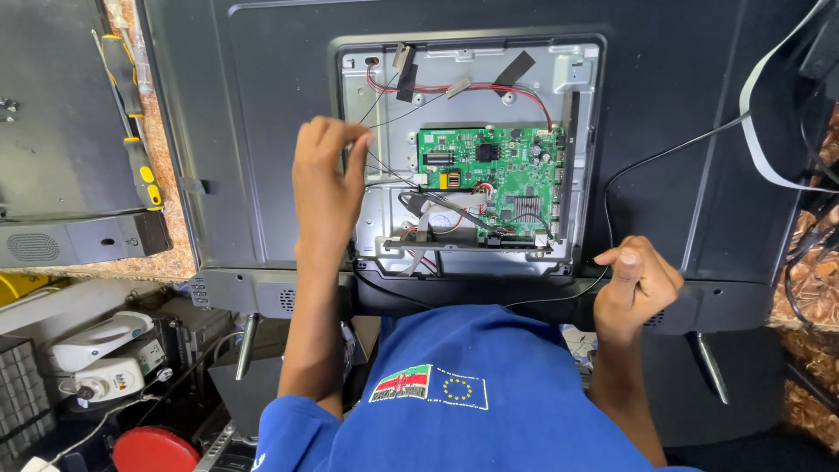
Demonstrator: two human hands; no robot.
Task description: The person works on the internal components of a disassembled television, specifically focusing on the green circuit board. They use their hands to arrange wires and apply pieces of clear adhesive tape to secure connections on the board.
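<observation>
the left hand [328, 188] hangs over the opened back of a flat television [245, 131], its fingertips [350, 138] drawn together in a pinch on a thin black wire [389, 112] that runs away from them up and to the right across the bare metal chassis [384, 79]. the wire looks held taut so it stays clear of the green circuit board [489, 175], which sits just to the right of those fingertips. the right hand [636, 281] is curled into a loose fist beyond the lower right corner of the opening, thumb pressed against the forefinger, apparently pinching a thin black cable [612, 175] that rises from the thumb and curves off to the upper right.

whether each pinch truly closes on its wire is too fine to tell. the left palm hides the chassis beneath it. a yellow-handled screwdriver [140, 170] lies well to the left of the left fingers.
</observation>
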